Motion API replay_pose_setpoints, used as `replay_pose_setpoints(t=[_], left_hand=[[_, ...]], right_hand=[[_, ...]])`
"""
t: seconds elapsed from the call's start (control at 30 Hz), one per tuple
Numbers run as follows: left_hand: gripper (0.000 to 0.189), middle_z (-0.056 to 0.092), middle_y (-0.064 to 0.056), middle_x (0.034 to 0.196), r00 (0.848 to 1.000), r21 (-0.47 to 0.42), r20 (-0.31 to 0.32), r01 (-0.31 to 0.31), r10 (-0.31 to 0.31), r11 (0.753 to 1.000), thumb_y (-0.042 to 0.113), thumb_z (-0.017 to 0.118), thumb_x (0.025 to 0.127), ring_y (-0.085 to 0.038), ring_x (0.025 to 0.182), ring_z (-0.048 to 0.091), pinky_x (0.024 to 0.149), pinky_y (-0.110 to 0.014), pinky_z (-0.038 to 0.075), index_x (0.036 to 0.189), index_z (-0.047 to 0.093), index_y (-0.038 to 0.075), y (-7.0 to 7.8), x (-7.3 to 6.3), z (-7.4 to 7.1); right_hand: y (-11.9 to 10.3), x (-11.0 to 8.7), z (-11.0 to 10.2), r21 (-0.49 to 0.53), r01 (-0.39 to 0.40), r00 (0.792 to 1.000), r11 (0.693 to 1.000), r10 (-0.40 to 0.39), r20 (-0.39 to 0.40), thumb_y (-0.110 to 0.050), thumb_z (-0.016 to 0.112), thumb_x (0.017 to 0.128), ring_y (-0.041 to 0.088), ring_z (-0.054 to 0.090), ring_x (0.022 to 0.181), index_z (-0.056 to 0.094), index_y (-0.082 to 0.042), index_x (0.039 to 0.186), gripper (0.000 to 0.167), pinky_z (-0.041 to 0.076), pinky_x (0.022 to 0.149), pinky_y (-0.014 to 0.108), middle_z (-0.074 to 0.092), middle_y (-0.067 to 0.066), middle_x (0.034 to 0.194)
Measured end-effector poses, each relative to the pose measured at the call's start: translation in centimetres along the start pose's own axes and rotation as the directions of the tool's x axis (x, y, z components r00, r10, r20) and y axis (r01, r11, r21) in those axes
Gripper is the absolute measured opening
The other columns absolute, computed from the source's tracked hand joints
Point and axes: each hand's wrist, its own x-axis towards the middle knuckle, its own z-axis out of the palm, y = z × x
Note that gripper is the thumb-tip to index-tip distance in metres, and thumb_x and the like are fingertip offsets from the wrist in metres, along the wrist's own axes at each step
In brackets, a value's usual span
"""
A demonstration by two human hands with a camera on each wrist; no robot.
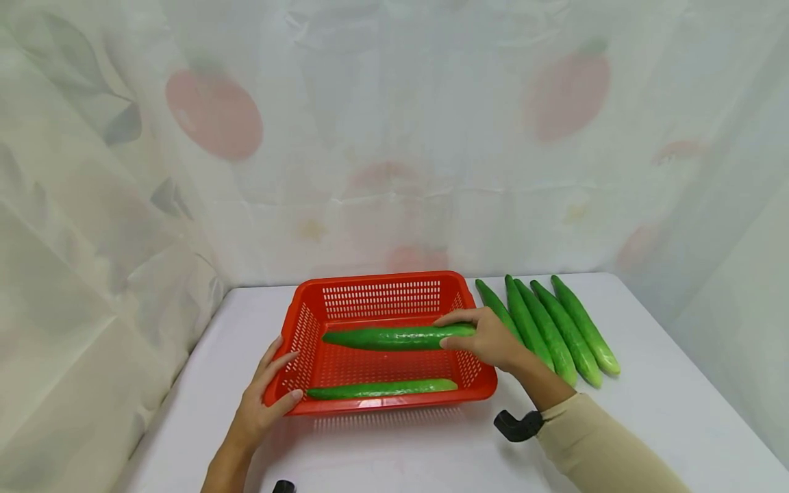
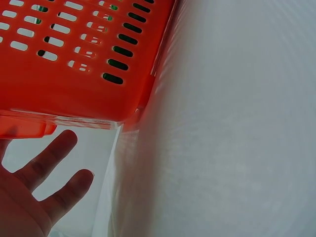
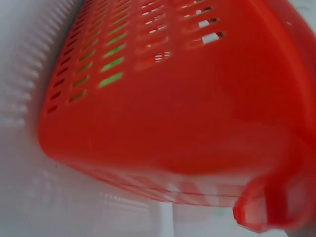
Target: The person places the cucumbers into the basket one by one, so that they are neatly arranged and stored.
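Right hand pinches long, glossy cucumber — left hand, spread, touches slotted basket.

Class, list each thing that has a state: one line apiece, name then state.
Red plastic basket: upright, unlidded
Held cucumber: pinched in right grip, over basket
Cucumber in basket: lying along front wall
Five cucumbers: lying beside basket on table
Left grip: fingers spread, at basket's left rim
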Motion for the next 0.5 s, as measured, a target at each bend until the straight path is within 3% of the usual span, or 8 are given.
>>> replay_pose_setpoints(t=[0.23, 0.5], left_hand=[[0.057, 0.022, -0.002, 0.157, 1.0, 0.019, -0.01, 0.001, -0.001, 1.0, 0.007, 0.068, 0.081, -0.023, 0.135, 0.027, 0.093, -0.015, 0.032, 0.136, 0.053, 0.008, 0.2, -0.1, -0.1], [0.057, 0.021, -0.003, 0.157, 1.0, 0.008, -0.002, -0.005, 0.005, 1.0, 0.007, 0.067, 0.081, -0.024, 0.136, 0.027, 0.092, -0.015, 0.033, 0.137, 0.053, 0.008, 0.2, 0.0, 0.0]], right_hand=[[0.4, 1.1, 1.0, -0.055, 0.011, 0.999, 0.998, -0.009, 0.042, -0.016, 0.076, 0.083, 0.026, 0.061, 0.083, 0.073, -0.011, 0.109, 0.027, 0.054, 0.068, 0.039, 0.065, 0.008, 0.099], [0.6, 1.9, 1.9, -0.127, 0.009, 0.997, 0.992, 0.0, 0.074, -0.016, 0.076, 0.083, 0.025, 0.06, 0.086, 0.074, -0.015, 0.106, 0.024, 0.053, 0.07, 0.037, 0.066, 0.002, 0.098]])
